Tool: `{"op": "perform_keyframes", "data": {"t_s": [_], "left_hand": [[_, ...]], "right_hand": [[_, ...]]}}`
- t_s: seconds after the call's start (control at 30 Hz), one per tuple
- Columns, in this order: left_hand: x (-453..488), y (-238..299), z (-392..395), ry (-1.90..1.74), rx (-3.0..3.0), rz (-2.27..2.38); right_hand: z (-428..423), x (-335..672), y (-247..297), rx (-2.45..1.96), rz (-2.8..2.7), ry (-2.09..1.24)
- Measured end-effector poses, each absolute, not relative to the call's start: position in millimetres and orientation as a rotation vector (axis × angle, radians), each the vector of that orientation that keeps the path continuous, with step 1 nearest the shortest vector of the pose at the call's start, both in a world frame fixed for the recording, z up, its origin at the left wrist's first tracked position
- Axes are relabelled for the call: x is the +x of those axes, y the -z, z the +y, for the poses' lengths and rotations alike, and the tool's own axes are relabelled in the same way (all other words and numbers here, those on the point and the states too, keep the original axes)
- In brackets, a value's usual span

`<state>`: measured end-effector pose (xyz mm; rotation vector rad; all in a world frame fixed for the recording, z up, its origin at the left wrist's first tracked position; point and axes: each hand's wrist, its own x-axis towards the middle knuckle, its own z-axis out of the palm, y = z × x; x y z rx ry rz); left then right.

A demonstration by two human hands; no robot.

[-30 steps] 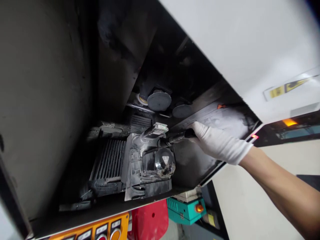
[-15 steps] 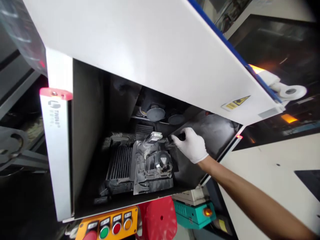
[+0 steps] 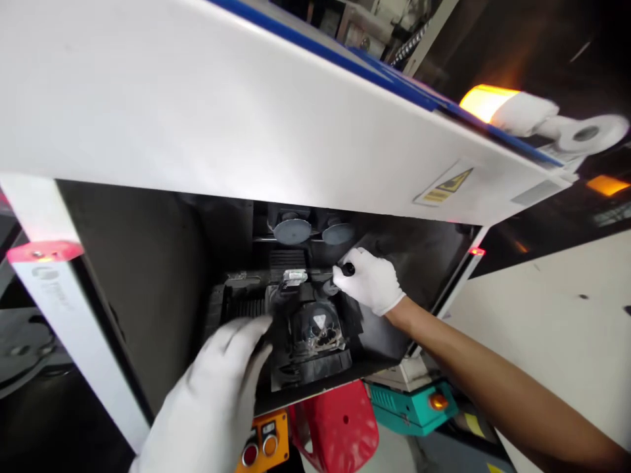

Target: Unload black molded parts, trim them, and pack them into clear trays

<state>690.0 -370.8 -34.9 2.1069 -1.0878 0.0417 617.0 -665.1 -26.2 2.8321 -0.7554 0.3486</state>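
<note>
right hand point(image 3: 372, 282) fingers curled tight round the black handle point(image 3: 346, 269), its shaft running leftward toward the silver clip point(image 3: 294, 276) above the dark fixture point(image 3: 318, 332). left hand point(image 3: 211, 401) spread wide, empty, hovering lower left, farther off.

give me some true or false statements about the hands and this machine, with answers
1. The left hand and the right hand both wear white gloves. True.
2. The right hand is closed on a black handle inside the machine opening. True.
3. The left hand grips the black handle too. False: it is open, with its fingers stretched toward the dark fixture, and it grips nothing.
4. The warning label on the white cover is green. False: it is yellow.
5. Two round grey discs sit at the back, above the dark fixture. True.
</note>
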Motion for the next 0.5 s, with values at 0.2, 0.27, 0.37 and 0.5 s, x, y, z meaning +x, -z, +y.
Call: {"op": "perform_keyframes", "data": {"t_s": [0.2,0.27,0.37,0.5], "left_hand": [[730,12,-452,0.072,2.146,-1.191],[735,7,-470,0.064,2.23,-1.292],[738,-1,-485,0.076,2.384,-1.507],[743,-12,-496,0.133,2.468,-1.746]], "right_hand": [[-654,619,19,2.781,-0.939,-0.231],[-650,619,13,2.827,-0.982,-0.124],[-646,619,4,2.898,-1.004,-0.033],[-647,620,1,2.961,-1.036,-0.042]]}}
